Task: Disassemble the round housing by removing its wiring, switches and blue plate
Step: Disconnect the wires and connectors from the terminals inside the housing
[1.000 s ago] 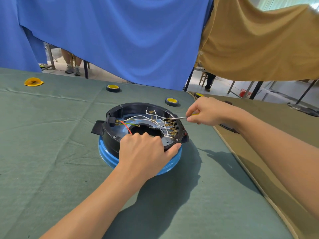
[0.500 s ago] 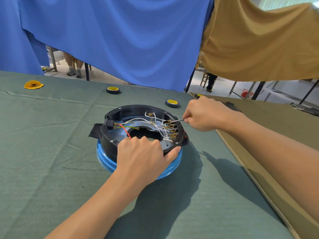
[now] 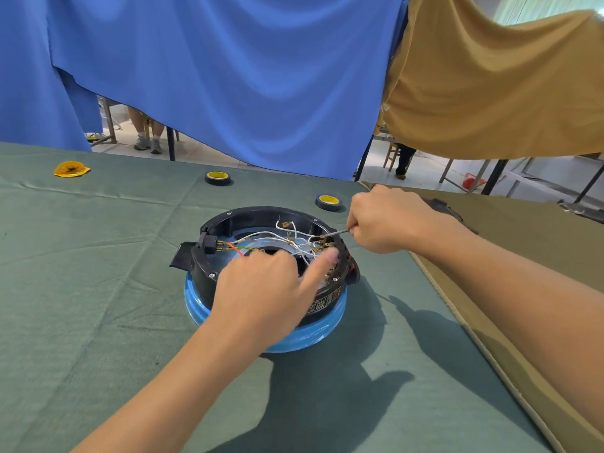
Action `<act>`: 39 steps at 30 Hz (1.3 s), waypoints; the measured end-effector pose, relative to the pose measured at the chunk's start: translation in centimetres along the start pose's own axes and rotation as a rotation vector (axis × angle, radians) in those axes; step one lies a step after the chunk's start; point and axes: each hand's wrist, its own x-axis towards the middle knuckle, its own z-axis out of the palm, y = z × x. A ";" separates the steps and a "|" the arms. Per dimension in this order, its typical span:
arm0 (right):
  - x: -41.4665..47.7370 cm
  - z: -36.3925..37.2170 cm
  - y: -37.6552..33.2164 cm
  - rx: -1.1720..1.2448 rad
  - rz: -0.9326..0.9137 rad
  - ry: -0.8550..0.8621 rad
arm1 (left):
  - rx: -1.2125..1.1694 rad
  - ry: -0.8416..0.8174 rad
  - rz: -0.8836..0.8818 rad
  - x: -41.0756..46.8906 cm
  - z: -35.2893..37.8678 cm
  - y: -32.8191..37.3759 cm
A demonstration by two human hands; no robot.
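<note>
Left hand (image 3: 261,289) is loosening off the round housing (image 3: 203,273), thumb swinging toward the terminals; its grip cannot be told.
Right hand (image 3: 389,220) is pinching a thin tool (image 3: 338,233) at the wiring (image 3: 281,238); housing is sitting on its blue plate (image 3: 313,335).

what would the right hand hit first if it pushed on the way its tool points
The brass terminals just inside the housing: the tool in the right hand looks to be at them, though depth is unclear.
</note>
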 end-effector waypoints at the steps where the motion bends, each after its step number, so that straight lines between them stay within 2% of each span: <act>1: 0.1 0.0 0.0 -0.023 -0.013 0.011 | -0.061 0.028 -0.011 1.0 -0.5 -0.1; 4: 0.2 0.1 0.0 -0.046 -0.044 0.016 | -0.218 -0.009 0.037 6.0 -0.9 -0.9; 8: 0.4 -0.3 0.3 -0.019 -0.046 -0.024 | -0.305 -0.329 0.165 10.4 1.3 -0.5; 11: 0.6 -0.7 0.2 -0.034 -0.054 -0.051 | -0.311 -0.437 0.183 11.0 3.3 -0.4; 15: 1.2 -1.4 -0.2 -0.028 -0.032 -0.072 | -0.408 -0.447 0.157 11.1 3.9 -1.1; 18: 2.4 -2.1 0.1 0.020 -0.027 -0.197 | -0.483 -0.445 0.079 11.0 3.9 -1.1; 20: 3.1 -2.2 0.9 0.153 0.010 -0.307 | -0.512 -0.444 0.030 10.9 3.9 -0.8; 23: 3.3 -1.8 2.7 0.520 0.198 -0.469 | -0.533 -0.456 0.002 11.1 3.9 -0.8; 25: 3.2 -1.4 3.1 0.623 0.249 -0.507 | -0.551 -0.463 -0.011 11.1 4.0 -1.0; 27: 3.2 -1.3 2.6 0.521 0.206 -0.443 | -0.568 -0.460 -0.024 11.1 4.0 -1.1; 31: 2.9 -1.7 -0.1 0.097 0.053 -0.212 | -0.594 -0.461 -0.037 11.1 4.0 -1.1; 34: 2.8 -2.0 -1.5 -0.034 0.028 -0.098 | -0.608 -0.454 -0.041 11.1 4.1 -1.2; 36: 3.2 -2.3 -0.9 0.026 0.049 -0.196 | -0.604 -0.463 -0.037 11.1 4.1 -1.2; 39: 3.4 -2.8 1.2 0.411 0.237 -0.489 | -0.599 -0.465 -0.042 11.1 4.0 -1.1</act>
